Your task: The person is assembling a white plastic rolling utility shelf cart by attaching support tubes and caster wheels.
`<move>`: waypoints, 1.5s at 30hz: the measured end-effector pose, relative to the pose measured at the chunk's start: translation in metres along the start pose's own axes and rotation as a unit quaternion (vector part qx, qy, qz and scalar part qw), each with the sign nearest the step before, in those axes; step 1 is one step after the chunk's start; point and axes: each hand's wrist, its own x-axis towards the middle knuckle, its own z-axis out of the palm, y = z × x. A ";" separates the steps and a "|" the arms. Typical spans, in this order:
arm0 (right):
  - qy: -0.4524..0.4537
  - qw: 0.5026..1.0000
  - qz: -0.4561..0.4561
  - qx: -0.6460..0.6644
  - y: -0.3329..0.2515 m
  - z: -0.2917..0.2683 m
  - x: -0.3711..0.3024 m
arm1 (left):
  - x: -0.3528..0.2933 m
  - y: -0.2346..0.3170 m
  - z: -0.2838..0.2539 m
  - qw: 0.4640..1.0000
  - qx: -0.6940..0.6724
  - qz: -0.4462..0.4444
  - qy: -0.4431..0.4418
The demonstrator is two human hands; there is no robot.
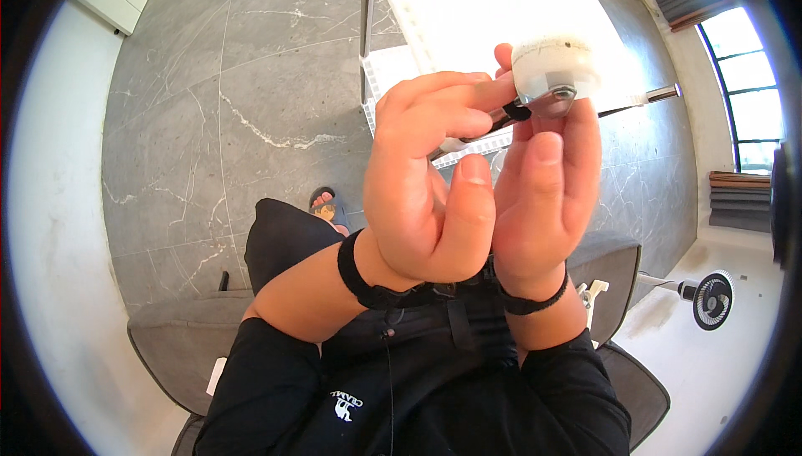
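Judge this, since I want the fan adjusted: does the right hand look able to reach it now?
Probably not: the right hand is up at the white piece, and the fan stands off to the right, past the grey seat.

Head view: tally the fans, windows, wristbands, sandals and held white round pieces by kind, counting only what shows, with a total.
Fan: 1
Window: 1
Black wristbands: 2
Sandal: 1
White round piece: 1
Total: 6

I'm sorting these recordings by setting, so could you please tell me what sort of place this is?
Possibly a living room: what looks like a grey sofa beside the person, a fan and a window suggest it.
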 end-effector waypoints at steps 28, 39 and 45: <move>-0.072 0.996 -0.060 0.009 -0.010 0.000 0.011 | 0.006 -0.020 0.014 0.995 0.011 0.034 -0.088; -0.072 0.992 0.070 0.082 -0.001 -0.007 0.023 | -0.004 0.011 0.009 0.997 0.049 0.008 -0.060; 0.031 0.997 0.060 0.043 0.001 0.002 0.014 | 0.001 0.007 0.008 0.997 -0.053 -0.048 -0.018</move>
